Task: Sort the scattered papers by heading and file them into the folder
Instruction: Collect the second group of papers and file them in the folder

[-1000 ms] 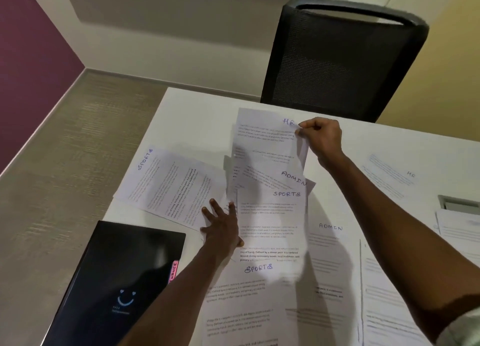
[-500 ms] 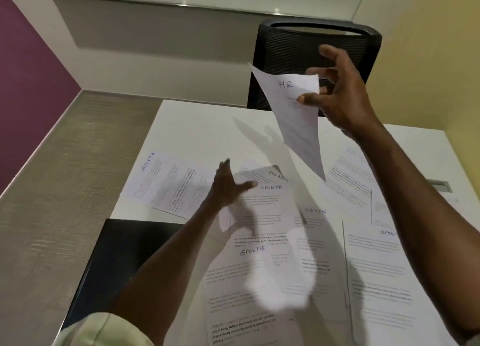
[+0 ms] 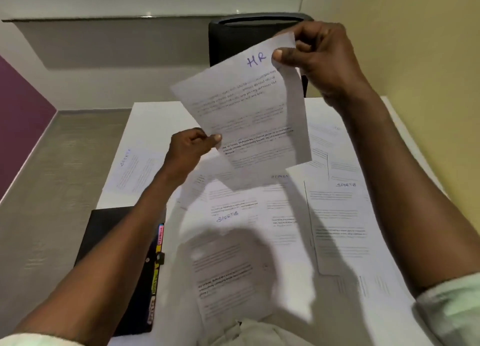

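A printed sheet headed HR point(image 3: 246, 106) hangs in the air above the white table point(image 3: 153, 117), tilted. My right hand point(image 3: 319, 57) pinches its top right corner between thumb and fingers. My left hand point(image 3: 188, 149) pinches its lower left edge. Under it lie scattered sheets: one headed SPORTS point(image 3: 228, 231) in the middle, another SPORTS sheet point(image 3: 340, 215) at the right, a third SPORTS sheet point(image 3: 132, 171) at the left, and an ADMIN sheet point(image 3: 280, 197). The black folder point(image 3: 114, 241) with coloured index tabs lies shut at the table's left front.
A black mesh chair point(image 3: 233, 44) stands behind the far edge of the table. The table's left edge drops to a grey floor. A yellow wall runs close along the right side, and more sheets lie at the far right.
My right hand has lifted the HR sheet off the pile and brought it toward me. My left hand left the papers on the table and took hold of the sheet's lower edge.
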A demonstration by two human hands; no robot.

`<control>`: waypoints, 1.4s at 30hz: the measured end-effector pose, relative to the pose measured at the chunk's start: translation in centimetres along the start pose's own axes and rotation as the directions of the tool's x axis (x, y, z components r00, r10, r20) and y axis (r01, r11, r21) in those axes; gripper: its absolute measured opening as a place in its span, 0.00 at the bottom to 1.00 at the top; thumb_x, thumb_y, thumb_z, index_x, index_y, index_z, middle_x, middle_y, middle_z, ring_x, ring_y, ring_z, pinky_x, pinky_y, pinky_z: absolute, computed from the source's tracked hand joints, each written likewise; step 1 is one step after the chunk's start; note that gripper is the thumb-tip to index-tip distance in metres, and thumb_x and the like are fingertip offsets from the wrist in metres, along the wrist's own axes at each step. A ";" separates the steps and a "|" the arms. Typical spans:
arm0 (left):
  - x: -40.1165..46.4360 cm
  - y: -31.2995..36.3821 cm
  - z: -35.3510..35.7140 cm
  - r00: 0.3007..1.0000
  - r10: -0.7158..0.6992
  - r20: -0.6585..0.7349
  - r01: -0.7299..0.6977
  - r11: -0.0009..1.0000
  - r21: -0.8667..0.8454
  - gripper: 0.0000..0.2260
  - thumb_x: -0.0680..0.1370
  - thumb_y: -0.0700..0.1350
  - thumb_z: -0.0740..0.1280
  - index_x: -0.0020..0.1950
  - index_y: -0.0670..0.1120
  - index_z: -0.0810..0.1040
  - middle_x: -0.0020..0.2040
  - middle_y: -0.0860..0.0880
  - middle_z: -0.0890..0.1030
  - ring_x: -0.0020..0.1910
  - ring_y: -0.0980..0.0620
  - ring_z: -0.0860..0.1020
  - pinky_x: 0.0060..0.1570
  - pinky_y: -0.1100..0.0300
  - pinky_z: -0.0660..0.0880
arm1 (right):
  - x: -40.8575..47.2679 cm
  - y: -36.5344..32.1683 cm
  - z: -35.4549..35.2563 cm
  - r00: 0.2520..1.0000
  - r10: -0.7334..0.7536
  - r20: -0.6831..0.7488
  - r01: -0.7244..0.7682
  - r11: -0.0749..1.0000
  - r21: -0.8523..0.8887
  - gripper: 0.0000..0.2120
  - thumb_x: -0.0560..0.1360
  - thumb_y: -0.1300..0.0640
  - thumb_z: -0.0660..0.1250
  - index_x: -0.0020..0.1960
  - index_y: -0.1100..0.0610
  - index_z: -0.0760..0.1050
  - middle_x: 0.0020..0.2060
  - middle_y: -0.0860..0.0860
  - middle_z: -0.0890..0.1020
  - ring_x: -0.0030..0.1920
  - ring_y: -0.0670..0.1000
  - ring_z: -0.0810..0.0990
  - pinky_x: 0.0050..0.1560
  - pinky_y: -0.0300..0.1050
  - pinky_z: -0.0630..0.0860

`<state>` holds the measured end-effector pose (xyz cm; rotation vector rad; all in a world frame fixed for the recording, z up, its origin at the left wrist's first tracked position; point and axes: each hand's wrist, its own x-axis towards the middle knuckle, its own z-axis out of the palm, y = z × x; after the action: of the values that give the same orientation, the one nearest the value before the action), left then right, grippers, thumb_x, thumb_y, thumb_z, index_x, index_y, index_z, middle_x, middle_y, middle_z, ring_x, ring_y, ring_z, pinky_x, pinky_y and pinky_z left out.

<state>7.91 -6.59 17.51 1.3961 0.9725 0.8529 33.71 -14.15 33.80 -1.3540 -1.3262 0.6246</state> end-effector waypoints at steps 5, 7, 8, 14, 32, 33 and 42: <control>-3.7 1.2 1.4 0.998 -0.040 -0.047 0.043 0.996 0.073 0.10 0.79 0.47 0.71 0.52 0.41 0.77 0.45 0.47 0.87 0.46 0.44 0.86 0.47 0.51 0.83 | -3.3 3.0 -0.1 0.977 -0.011 -0.212 -0.032 0.980 -0.197 0.04 0.75 0.58 0.71 0.49 0.56 0.81 0.46 0.44 0.83 0.47 0.44 0.84 0.48 0.43 0.83; -5.0 1.3 1.5 0.996 -0.039 -0.083 0.047 0.994 0.095 0.10 0.80 0.50 0.69 0.53 0.43 0.77 0.47 0.46 0.86 0.48 0.44 0.85 0.50 0.46 0.81 | -4.8 3.8 0.1 0.975 -0.014 -0.220 -0.022 0.987 -0.158 0.04 0.75 0.58 0.71 0.49 0.58 0.82 0.46 0.46 0.84 0.47 0.45 0.84 0.47 0.42 0.82; -5.6 1.2 1.5 0.995 -0.050 -0.087 0.056 0.996 0.073 0.10 0.80 0.51 0.69 0.53 0.45 0.78 0.49 0.45 0.86 0.48 0.44 0.84 0.52 0.44 0.80 | -5.4 4.2 0.3 0.972 0.007 -0.236 -0.031 0.995 -0.098 0.04 0.75 0.59 0.71 0.49 0.58 0.82 0.46 0.47 0.84 0.46 0.45 0.84 0.47 0.41 0.82; -8.5 -1.0 1.2 0.994 -0.079 0.074 0.082 0.996 -0.029 0.18 0.75 0.51 0.75 0.61 0.44 0.82 0.59 0.45 0.84 0.57 0.43 0.82 0.57 0.49 0.79 | -8.4 7.4 2.3 0.938 0.237 -0.253 -0.188 0.961 0.203 0.02 0.75 0.60 0.71 0.47 0.58 0.81 0.42 0.48 0.85 0.40 0.44 0.84 0.39 0.37 0.80; -17.0 -8.7 -11.0 0.859 -0.174 -0.481 0.227 0.972 0.054 0.07 0.78 0.45 0.72 0.55 0.53 0.83 0.50 0.59 0.86 0.49 0.57 0.85 0.48 0.59 0.80 | -30.9 21.6 14.3 0.542 0.826 -0.159 -0.693 0.332 -0.640 0.35 0.70 0.46 0.75 0.67 0.64 0.64 0.62 0.59 0.69 0.63 0.58 0.71 0.59 0.52 0.75; -17.1 -9.0 -10.9 0.867 -0.185 -0.463 0.237 0.970 0.057 0.07 0.78 0.46 0.72 0.54 0.53 0.83 0.51 0.58 0.86 0.50 0.55 0.84 0.51 0.56 0.80 | -31.1 21.4 15.0 0.529 0.826 -0.196 -0.690 0.285 -0.665 0.34 0.71 0.49 0.74 0.68 0.64 0.63 0.63 0.59 0.69 0.63 0.58 0.71 0.58 0.51 0.76; -18.5 -11.0 -9.9 0.932 -0.255 -0.256 0.278 0.959 0.053 0.09 0.78 0.45 0.72 0.49 0.61 0.84 0.52 0.56 0.86 0.51 0.54 0.85 0.52 0.54 0.80 | -31.8 21.9 18.0 0.482 0.787 -0.385 -0.806 0.227 -0.546 0.18 0.78 0.62 0.62 0.67 0.64 0.64 0.63 0.60 0.72 0.63 0.60 0.74 0.61 0.53 0.73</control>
<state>-9.14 -20.02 8.05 1.2126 1.3734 0.7971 17.55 -32.98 -0.76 -2.7519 -0.6939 0.8146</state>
